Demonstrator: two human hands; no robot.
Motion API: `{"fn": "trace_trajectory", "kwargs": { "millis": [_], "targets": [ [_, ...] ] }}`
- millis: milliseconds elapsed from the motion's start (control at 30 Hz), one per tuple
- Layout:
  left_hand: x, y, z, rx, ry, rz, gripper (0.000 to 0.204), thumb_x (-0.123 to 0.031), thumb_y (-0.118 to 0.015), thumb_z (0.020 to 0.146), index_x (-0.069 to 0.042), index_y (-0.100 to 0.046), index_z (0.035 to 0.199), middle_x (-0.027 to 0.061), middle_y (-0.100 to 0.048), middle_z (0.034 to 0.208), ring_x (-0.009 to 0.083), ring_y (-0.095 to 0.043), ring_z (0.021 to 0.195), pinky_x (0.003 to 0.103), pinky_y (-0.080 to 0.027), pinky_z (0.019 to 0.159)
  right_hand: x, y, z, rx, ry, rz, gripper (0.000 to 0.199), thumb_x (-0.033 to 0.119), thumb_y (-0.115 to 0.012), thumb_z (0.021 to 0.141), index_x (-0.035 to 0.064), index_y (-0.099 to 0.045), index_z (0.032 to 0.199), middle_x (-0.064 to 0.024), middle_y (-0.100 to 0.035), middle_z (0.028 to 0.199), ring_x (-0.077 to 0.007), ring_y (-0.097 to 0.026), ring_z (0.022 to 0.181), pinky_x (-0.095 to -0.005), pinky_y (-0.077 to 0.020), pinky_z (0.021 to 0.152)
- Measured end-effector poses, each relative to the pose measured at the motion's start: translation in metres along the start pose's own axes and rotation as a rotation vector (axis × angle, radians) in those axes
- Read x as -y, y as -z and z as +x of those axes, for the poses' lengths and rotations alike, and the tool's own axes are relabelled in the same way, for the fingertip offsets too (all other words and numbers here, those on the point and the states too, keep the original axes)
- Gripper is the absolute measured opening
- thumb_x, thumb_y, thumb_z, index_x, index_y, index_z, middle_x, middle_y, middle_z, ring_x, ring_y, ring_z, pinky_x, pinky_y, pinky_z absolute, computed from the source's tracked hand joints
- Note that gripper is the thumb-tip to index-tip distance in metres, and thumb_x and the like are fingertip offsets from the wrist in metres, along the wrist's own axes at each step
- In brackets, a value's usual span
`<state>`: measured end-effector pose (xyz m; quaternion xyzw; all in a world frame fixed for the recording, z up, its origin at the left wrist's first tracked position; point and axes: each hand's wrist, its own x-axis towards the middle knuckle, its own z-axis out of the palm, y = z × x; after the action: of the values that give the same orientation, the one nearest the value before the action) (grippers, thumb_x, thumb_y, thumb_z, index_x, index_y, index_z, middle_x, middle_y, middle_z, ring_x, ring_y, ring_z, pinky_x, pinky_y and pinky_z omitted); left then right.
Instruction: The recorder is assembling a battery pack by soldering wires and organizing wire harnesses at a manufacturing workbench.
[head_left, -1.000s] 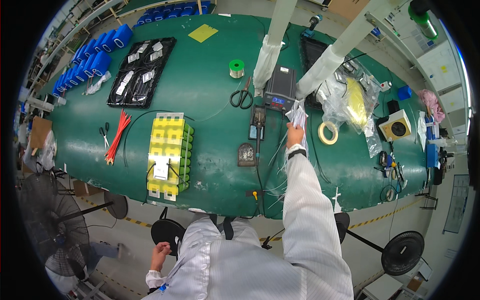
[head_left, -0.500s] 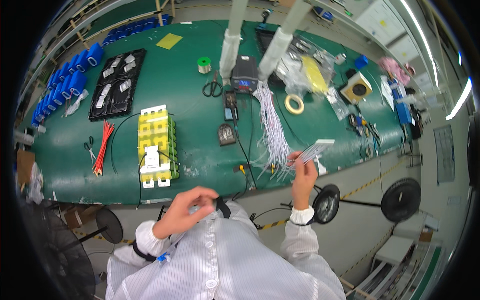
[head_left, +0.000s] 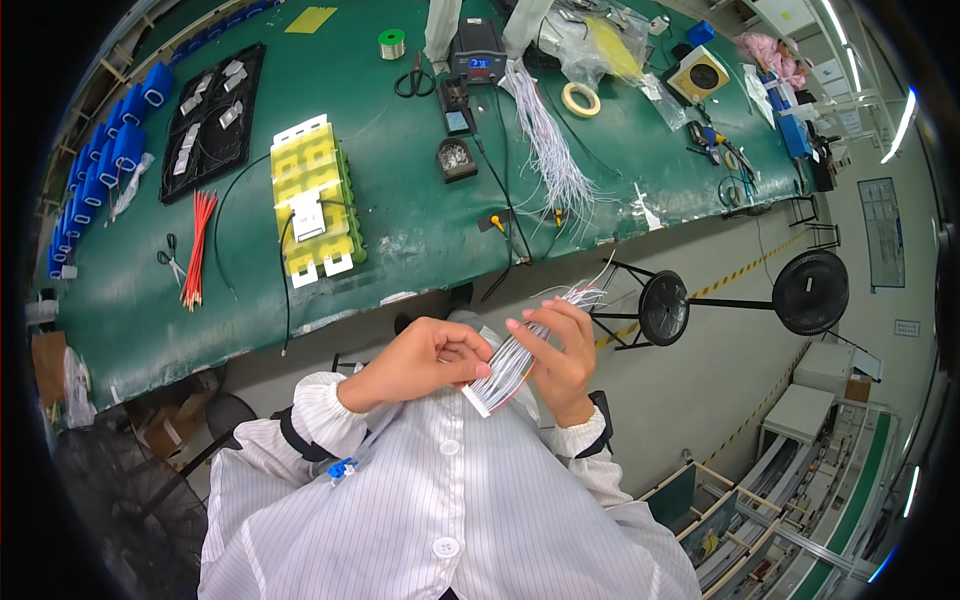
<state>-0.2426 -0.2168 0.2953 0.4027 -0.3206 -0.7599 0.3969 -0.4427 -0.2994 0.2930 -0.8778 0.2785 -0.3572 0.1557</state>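
Note:
In front of my chest is a wire harness (head_left: 508, 372), a flat bundle of white wires with one red edge wire and a white connector (head_left: 477, 401) at its lower left end. My left hand (head_left: 425, 362) pinches it close to the connector between thumb and fingers. Farther along, my right hand (head_left: 562, 365) is bent around the wires, whose loose ends fan out beyond its fingers. A larger bunch of white wires (head_left: 550, 150) lies on the green table (head_left: 400, 215). Left of it sits a yellow and green battery pack (head_left: 312, 205) with a white label-like piece on top.
Red wires (head_left: 198, 250), scissors (head_left: 172, 258) and a black tray (head_left: 215, 125) lie left, beside blue packs (head_left: 125, 145). At the back are a soldering station (head_left: 477, 50), solder spool (head_left: 391, 44) and tape roll (head_left: 580, 99). Black round stools (head_left: 810, 290) stand right of the table.
My right hand has brought the wire harness from the table's edge down to my chest. The left hand has moved right and taken hold of its connector end. The view has tilted lower.

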Motion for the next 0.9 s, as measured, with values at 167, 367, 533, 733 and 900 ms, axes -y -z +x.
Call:
{"fn": "trace_trajectory", "kwargs": {
  "millis": [167,367,533,733,900],
  "targets": [
    [0.022,0.001,0.001,-0.097,-0.011,-0.053,0.014,-0.006,-0.067,0.085,0.002,-0.065,0.096,0.0039,-0.067,0.084,0.0057,-0.059,0.069,0.020,-0.048,0.062,0.015,0.010,-0.026,0.063,-0.131,-0.121,0.049,-0.009,-0.060,0.066,0.0084,-0.065,0.111,-0.0085,-0.055,0.116,-0.0286,-0.052,0.108,-0.0398,-0.0448,0.094],
    [0.041,-0.011,0.019,-0.083,0.020,-0.040,0.015,-0.007,-0.065,0.087,0.004,-0.064,0.097,0.0050,-0.067,0.083,0.0075,-0.059,0.070,0.022,-0.049,0.064,0.027,-0.003,-0.102,-0.331,-1.278,1.067,0.042,0.001,-0.053,0.088,0.0006,-0.041,0.128,-0.0101,-0.048,0.125,-0.0180,-0.049,0.113,-0.0356,-0.0446,0.093],
    [0.048,-0.032,0.032,-0.100,0.022,0.083,0.016,-0.007,-0.066,0.086,0.005,-0.065,0.097,0.0068,-0.066,0.083,0.0093,-0.061,0.073,0.024,-0.051,0.067,0.015,-0.002,-0.098,0.058,-1.161,1.319,0.030,0.012,-0.063,0.089,-0.0003,-0.053,0.114,-0.0023,-0.059,0.101,-0.0098,-0.057,0.091,-0.0246,-0.0452,0.083],
    [0.059,-0.058,0.043,-0.253,-0.133,0.309,0.018,-0.008,-0.068,0.084,0.006,-0.065,0.094,0.0079,-0.064,0.086,0.0125,-0.063,0.076,0.026,-0.052,0.070,0.006,0.019,-0.100,-0.058,-1.065,1.236,0.027,0.005,-0.064,0.086,-0.0014,-0.055,0.110,-0.0017,-0.061,0.095,-0.0080,-0.058,0.088,-0.0231,-0.0463,0.077],
    [0.073,-0.075,0.051,-0.263,-0.202,0.095,0.015,-0.008,-0.063,0.087,0.004,-0.062,0.095,0.0057,-0.062,0.085,0.0103,-0.058,0.076,0.026,-0.048,0.071,-0.008,0.030,-0.105,-0.079,-1.100,1.190,0.027,0.003,-0.065,0.085,-0.0032,-0.056,0.110,-0.0037,-0.063,0.093,-0.0078,-0.060,0.082,-0.0226,-0.0485,0.072]
  ]
}}
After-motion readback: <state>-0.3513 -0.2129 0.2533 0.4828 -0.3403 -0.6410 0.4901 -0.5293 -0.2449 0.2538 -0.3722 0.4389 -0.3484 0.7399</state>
